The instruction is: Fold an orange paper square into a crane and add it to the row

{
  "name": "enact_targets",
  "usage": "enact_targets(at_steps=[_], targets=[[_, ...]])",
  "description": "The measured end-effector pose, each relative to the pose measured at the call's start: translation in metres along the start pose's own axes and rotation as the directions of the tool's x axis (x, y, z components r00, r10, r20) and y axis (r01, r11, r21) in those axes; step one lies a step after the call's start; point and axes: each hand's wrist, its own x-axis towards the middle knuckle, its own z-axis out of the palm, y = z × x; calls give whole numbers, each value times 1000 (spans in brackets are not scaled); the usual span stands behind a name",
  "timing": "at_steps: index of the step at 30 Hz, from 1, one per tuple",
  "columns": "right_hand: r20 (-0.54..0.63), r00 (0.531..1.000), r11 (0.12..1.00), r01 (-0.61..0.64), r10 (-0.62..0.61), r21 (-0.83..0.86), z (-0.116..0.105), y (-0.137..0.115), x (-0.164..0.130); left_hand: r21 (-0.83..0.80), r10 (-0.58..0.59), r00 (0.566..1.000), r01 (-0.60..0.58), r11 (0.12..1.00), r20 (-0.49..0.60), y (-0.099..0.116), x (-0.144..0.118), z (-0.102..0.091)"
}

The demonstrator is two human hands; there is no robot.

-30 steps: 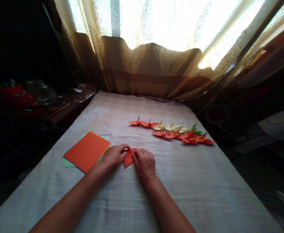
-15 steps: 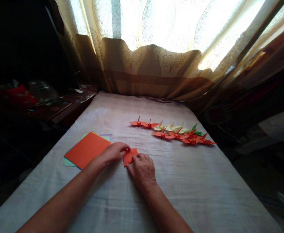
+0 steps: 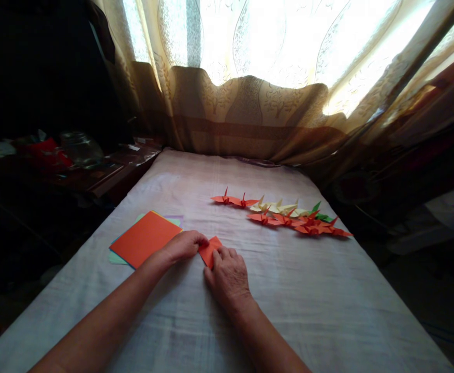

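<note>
Pinching folded orange paper (image 3: pixel 207 253): left hand (image 3: pixel 185 245); right hand (image 3: pixel 230 272) arched beside it, fingers bent (grip unclear).

Pale cloth (image 3: pixel 312 305) bears paper cranes (image 3: pixel 288 220), stacked sheets (image 3: pixel 147 238), folded orange paper (image 3: pixel 207 252).

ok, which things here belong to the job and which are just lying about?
Job:
- folded paper, left hand and right hand on it
- paper stack
- cranes, likely

Lying about, apparently:
- jar
- red item, too dark to identify
</note>
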Motion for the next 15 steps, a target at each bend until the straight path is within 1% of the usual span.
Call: enact_targets(at_steps=[2, 4, 6, 8, 10, 12, 13, 15], targets=[[19, 995, 994, 96, -95, -47, 1, 12, 2, 5, 24, 1000, -24, 1000, -18, 1, -4, 1], [16, 978, 974, 207, -207, -92, 1, 29, 2, 12, 71, 997, -70, 997, -38, 2, -10, 4], [-5, 952, 948, 304, -306, -97, 2, 48, 2, 21, 123, 991, -122, 992, -58, 6, -17, 7], [-52, 935, 936, 346, -350, -71, 2, 62, 0, 52, 181, 978, -176, 983, -102, 10, -22, 10], [-110, 926, 932, 361, -362, -32, 3, 70, -3, 121, 265, 948, -246, 962, -177, 14, -26, 14], [-166, 925, 937, 350, -343, 14, 6, 71, -6, 212, 370, 900, -325, 922, -231, 16, -28, 19], [-196, 926, 941, 335, -322, 37, 8, 70, -8, 249, 414, 878, -356, 901, -240, 17, -29, 22], [-265, 927, 950, 299, -267, 86, 12, 66, -10, 284, 456, 856, -387, 877, -243, 17, -29, 28]])
